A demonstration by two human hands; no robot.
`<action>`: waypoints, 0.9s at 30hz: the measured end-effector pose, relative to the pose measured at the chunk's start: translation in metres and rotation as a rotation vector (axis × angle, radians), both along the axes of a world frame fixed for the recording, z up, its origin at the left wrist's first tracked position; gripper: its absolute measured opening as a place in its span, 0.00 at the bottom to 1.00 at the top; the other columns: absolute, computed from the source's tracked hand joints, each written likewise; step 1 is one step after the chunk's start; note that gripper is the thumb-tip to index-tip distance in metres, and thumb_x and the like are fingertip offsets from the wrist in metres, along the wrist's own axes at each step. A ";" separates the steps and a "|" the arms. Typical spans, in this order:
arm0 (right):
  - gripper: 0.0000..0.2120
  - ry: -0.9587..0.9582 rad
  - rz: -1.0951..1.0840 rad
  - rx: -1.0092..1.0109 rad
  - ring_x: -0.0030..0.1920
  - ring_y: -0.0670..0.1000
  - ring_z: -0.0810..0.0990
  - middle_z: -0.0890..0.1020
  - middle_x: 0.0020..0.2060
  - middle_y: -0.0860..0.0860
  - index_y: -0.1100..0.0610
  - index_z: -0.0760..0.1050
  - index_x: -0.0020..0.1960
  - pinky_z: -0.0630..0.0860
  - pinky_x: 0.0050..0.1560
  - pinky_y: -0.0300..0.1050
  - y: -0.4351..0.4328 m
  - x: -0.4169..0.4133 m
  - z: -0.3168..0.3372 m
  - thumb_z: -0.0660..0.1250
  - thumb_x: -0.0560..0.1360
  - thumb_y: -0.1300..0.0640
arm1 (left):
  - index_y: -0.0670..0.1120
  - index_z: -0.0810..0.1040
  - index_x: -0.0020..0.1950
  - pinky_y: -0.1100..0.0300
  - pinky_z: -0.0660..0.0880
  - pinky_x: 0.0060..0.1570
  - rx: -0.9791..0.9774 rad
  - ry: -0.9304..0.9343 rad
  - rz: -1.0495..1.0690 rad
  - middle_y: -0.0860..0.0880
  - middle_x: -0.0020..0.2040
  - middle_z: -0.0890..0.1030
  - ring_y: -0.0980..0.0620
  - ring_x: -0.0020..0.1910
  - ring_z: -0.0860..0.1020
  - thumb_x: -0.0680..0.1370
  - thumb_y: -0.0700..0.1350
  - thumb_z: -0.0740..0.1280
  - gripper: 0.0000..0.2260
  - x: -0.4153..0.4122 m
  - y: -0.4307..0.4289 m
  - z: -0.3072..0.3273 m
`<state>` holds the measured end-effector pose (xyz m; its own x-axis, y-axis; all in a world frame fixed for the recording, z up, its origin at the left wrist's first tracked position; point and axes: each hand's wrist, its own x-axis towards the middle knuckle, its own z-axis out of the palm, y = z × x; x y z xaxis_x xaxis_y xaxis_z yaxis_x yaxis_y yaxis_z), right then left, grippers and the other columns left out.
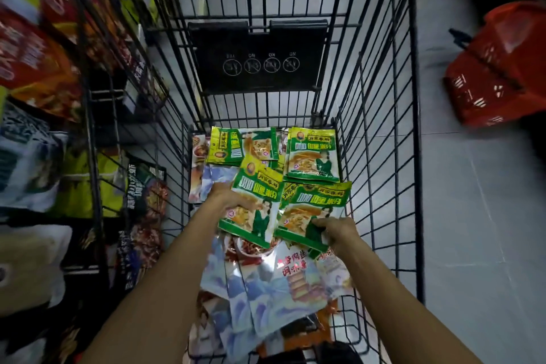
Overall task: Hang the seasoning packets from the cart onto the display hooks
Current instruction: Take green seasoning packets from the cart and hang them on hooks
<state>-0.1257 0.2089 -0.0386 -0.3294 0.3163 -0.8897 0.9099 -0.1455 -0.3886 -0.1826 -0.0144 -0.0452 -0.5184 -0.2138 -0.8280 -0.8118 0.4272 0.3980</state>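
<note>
Left edge: blurred packets hang on the display rack (38, 62).
Your left hand (229, 196): grips a green seasoning packet (257, 201) inside the cart (415, 127).
Your right hand (336, 230): pinches a second green packet (310, 210), just beside the first.
Far right: a red basket (496, 68) sits on the floor (461, 216).

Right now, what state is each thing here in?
left hand: grips left green packet
right hand: pinches right green packet
other green packets: lying loose in cart
blue-white packets: lying in cart
red basket: on floor beside cart
</note>
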 end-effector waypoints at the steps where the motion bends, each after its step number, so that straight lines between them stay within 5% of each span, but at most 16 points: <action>1: 0.21 0.014 -0.022 -0.042 0.57 0.65 0.78 0.76 0.56 0.67 0.70 0.65 0.63 0.78 0.44 0.56 0.000 0.003 0.003 0.68 0.73 0.71 | 0.37 0.69 0.66 0.62 0.73 0.47 0.052 0.028 0.054 0.42 0.69 0.72 0.46 0.59 0.76 0.66 0.34 0.77 0.31 0.008 -0.001 0.003; 3: 0.17 0.025 -0.026 -0.083 0.52 0.62 0.79 0.76 0.52 0.65 0.67 0.66 0.60 0.80 0.43 0.52 0.002 0.011 0.012 0.66 0.74 0.72 | 0.42 0.71 0.55 0.62 0.78 0.43 0.140 0.088 0.162 0.45 0.63 0.75 0.55 0.43 0.81 0.68 0.31 0.74 0.20 0.023 -0.004 0.013; 5: 0.08 0.037 0.004 -0.067 0.30 0.51 0.79 0.74 0.37 0.59 0.63 0.68 0.48 0.76 0.24 0.39 0.005 0.019 0.025 0.65 0.75 0.73 | 0.36 0.71 0.60 0.57 0.79 0.51 0.155 0.131 0.231 0.43 0.65 0.74 0.52 0.50 0.81 0.69 0.31 0.74 0.21 0.036 -0.009 0.028; 7: 0.11 0.060 0.045 -0.048 0.15 0.43 0.69 0.69 0.30 0.55 0.61 0.66 0.41 0.64 0.15 0.32 0.005 0.025 0.041 0.64 0.75 0.73 | 0.36 0.71 0.65 0.50 0.77 0.56 0.127 0.179 0.280 0.38 0.63 0.76 0.43 0.57 0.78 0.69 0.33 0.75 0.27 0.048 -0.016 0.050; 10: 0.10 0.129 0.134 -0.059 0.25 0.48 0.75 0.73 0.33 0.56 0.60 0.68 0.41 0.70 0.21 0.37 0.001 0.030 0.073 0.66 0.75 0.71 | 0.40 0.76 0.59 0.56 0.79 0.49 0.072 0.285 0.352 0.40 0.60 0.78 0.46 0.52 0.79 0.69 0.36 0.76 0.20 0.070 -0.022 0.092; 12: 0.06 0.193 0.190 -0.103 0.40 0.56 0.79 0.79 0.41 0.59 0.62 0.72 0.48 0.80 0.38 0.46 -0.006 0.031 0.101 0.67 0.74 0.70 | 0.44 0.78 0.48 0.64 0.77 0.37 0.073 0.352 0.392 0.41 0.54 0.81 0.52 0.42 0.79 0.69 0.36 0.75 0.11 0.086 -0.027 0.124; 14: 0.11 0.254 0.249 -0.163 0.49 0.60 0.79 0.80 0.48 0.61 0.63 0.72 0.56 0.78 0.53 0.56 -0.014 0.032 0.132 0.67 0.74 0.68 | 0.42 0.79 0.53 0.64 0.76 0.35 0.068 0.413 0.409 0.44 0.50 0.83 0.51 0.42 0.81 0.69 0.38 0.76 0.14 0.103 -0.033 0.162; 20: 0.06 0.545 0.494 -0.307 0.41 0.52 0.79 0.79 0.41 0.54 0.55 0.72 0.43 0.80 0.44 0.49 -0.041 0.035 0.237 0.70 0.75 0.60 | 0.46 0.80 0.54 0.48 0.76 0.57 -0.030 0.694 0.555 0.44 0.53 0.83 0.46 0.52 0.81 0.71 0.44 0.75 0.13 0.176 -0.050 0.297; 23: 0.10 0.677 0.644 -0.427 0.44 0.57 0.82 0.82 0.43 0.58 0.61 0.76 0.52 0.80 0.44 0.52 -0.061 0.042 0.297 0.70 0.74 0.58 | 0.47 0.80 0.50 0.51 0.75 0.47 -0.156 0.857 0.642 0.40 0.55 0.81 0.47 0.50 0.79 0.72 0.47 0.74 0.10 0.225 -0.055 0.363; 25: 0.08 0.768 0.747 -0.495 0.45 0.58 0.83 0.83 0.43 0.58 0.60 0.78 0.50 0.79 0.48 0.55 -0.077 0.051 0.336 0.71 0.74 0.57 | 0.44 0.78 0.60 0.56 0.76 0.44 -0.234 0.955 0.707 0.42 0.55 0.81 0.49 0.50 0.80 0.72 0.48 0.74 0.18 0.261 -0.057 0.404; 27: 0.04 0.858 0.842 -0.583 0.42 0.55 0.83 0.83 0.40 0.54 0.56 0.79 0.45 0.79 0.46 0.53 -0.095 0.066 0.376 0.71 0.74 0.56 | 0.45 0.79 0.59 0.66 0.74 0.33 -0.300 1.074 0.749 0.47 0.49 0.83 0.59 0.41 0.82 0.72 0.45 0.73 0.16 0.300 -0.055 0.444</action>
